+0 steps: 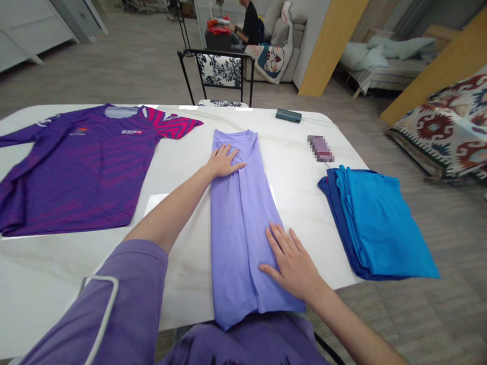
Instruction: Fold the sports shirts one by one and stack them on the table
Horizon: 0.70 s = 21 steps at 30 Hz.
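Observation:
A lavender garment (242, 215) lies folded into a long narrow strip down the middle of the white table (41, 281). My left hand (224, 161) presses flat on its far end, fingers spread. Flat on the near part of the strip, close to the table's front edge, rests my right hand (290, 260). Neither hand grips the cloth.
A purple jersey with pink striped sleeve (78, 164) lies spread on the left. A folded blue stack (377, 223) sits at the right edge. A dark case (288, 115) and a small blurred object (320, 149) lie at the back. A chair (219, 74) stands behind the table; a person sits far off.

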Motion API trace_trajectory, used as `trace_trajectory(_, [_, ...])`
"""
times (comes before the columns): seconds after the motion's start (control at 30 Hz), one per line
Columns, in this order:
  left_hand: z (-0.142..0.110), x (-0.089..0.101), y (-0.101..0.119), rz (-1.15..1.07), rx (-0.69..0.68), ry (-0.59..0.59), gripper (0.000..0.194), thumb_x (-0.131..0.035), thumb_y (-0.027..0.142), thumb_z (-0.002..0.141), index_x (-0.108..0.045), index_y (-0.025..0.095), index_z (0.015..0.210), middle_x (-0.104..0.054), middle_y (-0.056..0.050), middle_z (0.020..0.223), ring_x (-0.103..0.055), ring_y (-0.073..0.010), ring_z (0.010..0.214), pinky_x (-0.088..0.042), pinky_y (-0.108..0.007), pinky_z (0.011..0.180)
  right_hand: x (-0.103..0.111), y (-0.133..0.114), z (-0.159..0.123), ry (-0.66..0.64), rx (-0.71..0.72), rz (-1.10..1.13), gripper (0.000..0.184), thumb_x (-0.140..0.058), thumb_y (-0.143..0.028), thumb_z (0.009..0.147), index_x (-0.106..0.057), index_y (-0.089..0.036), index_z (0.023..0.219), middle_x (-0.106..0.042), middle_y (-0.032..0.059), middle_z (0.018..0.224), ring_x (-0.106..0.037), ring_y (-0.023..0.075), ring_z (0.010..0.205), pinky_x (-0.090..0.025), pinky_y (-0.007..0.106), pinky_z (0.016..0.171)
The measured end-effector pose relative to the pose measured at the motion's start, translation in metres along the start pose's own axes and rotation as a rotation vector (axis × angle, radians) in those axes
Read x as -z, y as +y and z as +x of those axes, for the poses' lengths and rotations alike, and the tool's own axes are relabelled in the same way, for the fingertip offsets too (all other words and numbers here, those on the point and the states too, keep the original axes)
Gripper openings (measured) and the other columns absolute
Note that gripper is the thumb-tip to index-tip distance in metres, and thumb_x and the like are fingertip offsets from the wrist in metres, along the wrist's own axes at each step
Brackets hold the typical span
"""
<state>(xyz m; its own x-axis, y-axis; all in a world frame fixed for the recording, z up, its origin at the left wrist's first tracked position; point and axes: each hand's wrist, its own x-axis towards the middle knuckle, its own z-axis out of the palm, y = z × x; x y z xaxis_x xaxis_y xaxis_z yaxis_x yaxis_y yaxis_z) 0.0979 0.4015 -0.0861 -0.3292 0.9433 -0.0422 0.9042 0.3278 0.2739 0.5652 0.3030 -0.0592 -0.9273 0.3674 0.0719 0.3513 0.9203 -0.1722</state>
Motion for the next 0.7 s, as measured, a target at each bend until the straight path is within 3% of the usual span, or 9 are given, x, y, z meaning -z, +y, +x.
trace_trajectory(0.1, [0.002,-0.002,-0.003,0.024,0.002,-0.008,0.113,-0.041,0.095,0.102,-0.029,0.022,0.187,-0.010,-0.018,0.197,-0.005,-0.0425,0.184,-0.010,-0.063,0.146,-0.016,-0.003,-0.018,0.025,-0.066,-0.037,0.099,-0.053,-0.075,0.114,-0.026,-0.014,0.188,-0.023,0.0199,0.192,-0.032,0.0389,0.178,-0.032,0.064,0.144])
trace_trajectory(0.17, [0.001,0.001,-0.007,0.030,-0.020,-0.018,0.113,-0.043,0.094,0.102,-0.028,0.021,0.187,-0.010,-0.019,0.197,-0.004,-0.0410,0.184,-0.009,-0.061,0.147,-0.012,-0.001,-0.018,0.041,-0.074,-0.022,0.102,-0.051,-0.074,0.115,-0.017,-0.016,0.191,-0.021,0.0183,0.193,-0.031,0.0386,0.178,-0.032,0.064,0.145])
trace_trajectory(0.3, [-0.013,0.012,-0.002,0.031,-0.096,0.046,0.105,-0.040,0.085,0.108,-0.021,0.020,0.189,-0.008,-0.016,0.197,-0.002,-0.0352,0.185,-0.004,-0.056,0.148,0.007,0.016,0.017,0.094,-0.060,0.029,0.100,-0.047,-0.070,0.118,-0.003,-0.019,0.192,-0.020,0.0134,0.194,-0.025,0.0346,0.181,-0.027,0.061,0.148])
trace_trajectory(0.4, [-0.036,0.013,0.019,0.007,-0.206,0.123,0.096,-0.042,0.077,0.112,-0.021,0.024,0.189,-0.011,-0.010,0.198,-0.002,-0.0321,0.185,0.002,-0.055,0.148,0.005,0.029,0.050,0.096,-0.022,0.045,0.096,-0.043,-0.071,0.119,-0.010,-0.018,0.192,-0.019,0.0129,0.194,-0.021,0.0323,0.182,-0.019,0.061,0.150])
trace_trajectory(0.53, [-0.070,0.005,0.054,-0.020,-0.223,0.008,0.081,-0.048,0.070,0.113,-0.041,0.031,0.183,-0.030,-0.006,0.194,-0.017,-0.0327,0.184,-0.003,-0.058,0.149,-0.012,0.030,0.070,0.022,0.002,0.048,0.093,-0.042,-0.075,0.118,-0.029,-0.015,0.188,-0.026,0.0163,0.192,-0.026,0.0342,0.181,-0.017,0.064,0.150])
trace_trajectory(0.6, [-0.089,0.005,0.068,-0.026,-0.175,0.003,0.076,-0.044,0.066,0.115,-0.045,0.030,0.182,-0.031,-0.007,0.193,-0.020,-0.0344,0.183,-0.008,-0.061,0.149,-0.011,0.027,0.064,0.027,0.002,0.063,0.091,-0.042,-0.073,0.118,-0.030,-0.015,0.188,-0.028,0.0175,0.191,-0.028,0.0345,0.180,-0.016,0.065,0.149])
trace_trajectory(0.7, [-0.132,0.011,0.088,-0.060,-0.093,0.069,0.078,-0.030,0.064,0.119,-0.030,0.025,0.187,-0.016,-0.010,0.197,-0.009,-0.0363,0.184,-0.014,-0.066,0.147,0.006,0.024,0.032,0.084,0.046,0.115,0.086,-0.043,-0.066,0.120,-0.026,-0.017,0.189,-0.031,0.0168,0.190,-0.030,0.0320,0.179,-0.016,0.064,0.150])
